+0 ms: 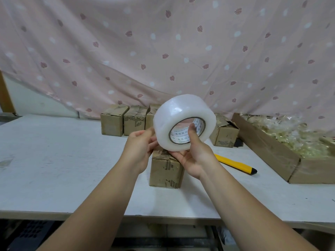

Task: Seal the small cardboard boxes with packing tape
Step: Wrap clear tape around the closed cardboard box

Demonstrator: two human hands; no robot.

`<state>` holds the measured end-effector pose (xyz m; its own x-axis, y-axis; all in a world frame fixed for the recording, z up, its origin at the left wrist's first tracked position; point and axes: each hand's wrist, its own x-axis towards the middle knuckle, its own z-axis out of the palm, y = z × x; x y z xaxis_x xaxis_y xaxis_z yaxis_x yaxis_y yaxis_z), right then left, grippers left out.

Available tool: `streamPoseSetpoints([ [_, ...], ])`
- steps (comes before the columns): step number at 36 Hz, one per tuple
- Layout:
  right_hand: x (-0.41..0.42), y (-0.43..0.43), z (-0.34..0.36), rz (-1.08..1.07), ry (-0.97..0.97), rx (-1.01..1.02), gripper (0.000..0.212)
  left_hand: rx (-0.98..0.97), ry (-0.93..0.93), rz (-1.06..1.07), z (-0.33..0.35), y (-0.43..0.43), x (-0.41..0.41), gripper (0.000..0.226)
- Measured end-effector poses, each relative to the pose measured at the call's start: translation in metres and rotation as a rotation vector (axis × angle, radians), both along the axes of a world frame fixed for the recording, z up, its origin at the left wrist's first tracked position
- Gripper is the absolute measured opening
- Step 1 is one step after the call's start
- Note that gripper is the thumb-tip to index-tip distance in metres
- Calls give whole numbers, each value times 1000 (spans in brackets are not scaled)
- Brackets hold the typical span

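A wide roll of clear packing tape (179, 118) is held up in front of me above the table. My right hand (194, 156) grips it from below, with the thumb inside the core. My left hand (140, 147) touches the roll's left side with its fingertips. Directly under the roll stands a small cardboard box (165, 171) with worn flaps, near the middle of the white table (54, 160). A row of similar small boxes (125, 119) stands at the back, partly hidden by the roll. One more small box (224, 134) sits to the right with an open flap.
A yellow utility knife (235, 163) lies on the table right of the central box. A large shallow cardboard tray (272, 149) of clear plastic packaging fills the right side. A pink patterned cloth (163, 51) hangs behind the table.
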<state>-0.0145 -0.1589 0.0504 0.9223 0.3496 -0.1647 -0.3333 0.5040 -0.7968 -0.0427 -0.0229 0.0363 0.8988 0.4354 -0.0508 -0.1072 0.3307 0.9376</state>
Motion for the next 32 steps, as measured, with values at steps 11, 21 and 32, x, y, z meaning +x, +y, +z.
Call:
streamPoseSetpoints([
  [11,3,-1,0,2,18,-11,43,33,22,12,0,2,-2,50],
  [21,5,3,0,-2,27,-25,40,496,18,229,-8,-5,0,53],
  [32,10,-4,19,17,-21,-223,39,918,-66,263,-4,-19,-4,44],
])
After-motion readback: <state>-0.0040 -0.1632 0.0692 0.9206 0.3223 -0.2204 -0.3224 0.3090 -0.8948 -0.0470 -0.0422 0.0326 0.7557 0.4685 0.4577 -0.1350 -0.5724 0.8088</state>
